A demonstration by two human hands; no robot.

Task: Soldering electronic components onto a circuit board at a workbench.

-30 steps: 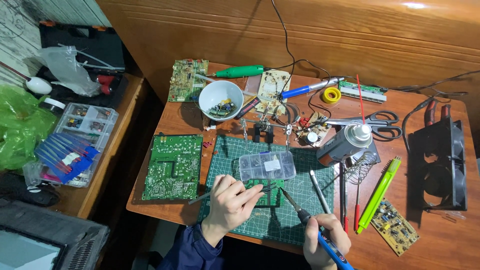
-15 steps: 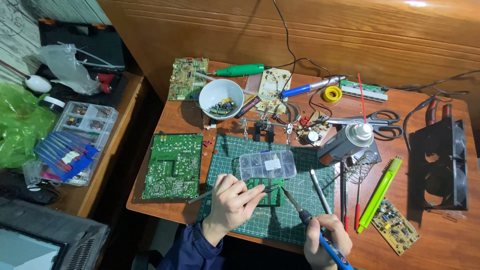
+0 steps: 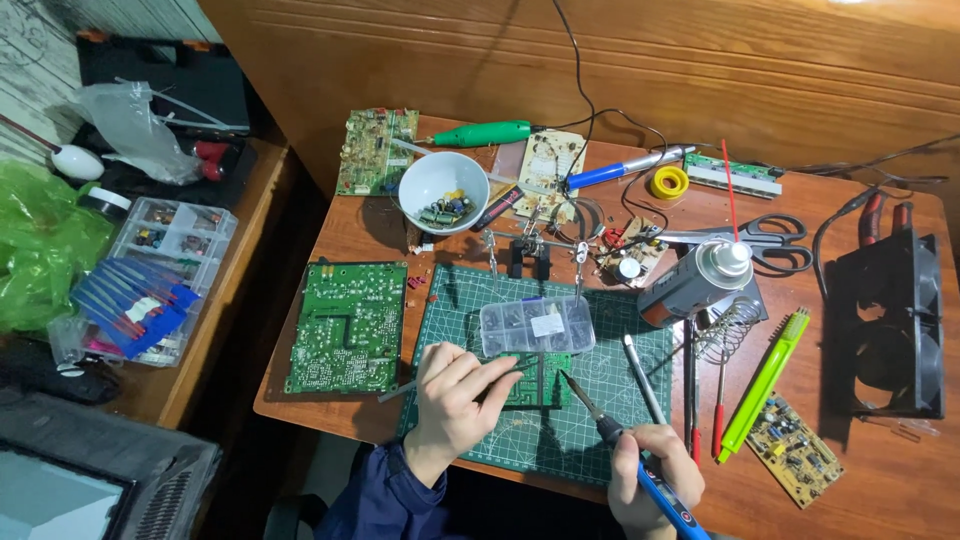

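Note:
My left hand rests on the green cutting mat, fingers closed on thin metal tweezers that reach to a small green circuit board. My right hand grips a blue-handled soldering iron; its dark tip points up-left at the small board's right edge. A clear plastic parts box lies just behind the board.
A large green circuit board lies left of the mat. Behind are a white bowl of components, a helping-hands clamp, a spray can, scissors and a black fan. Component organisers sit on the left side table.

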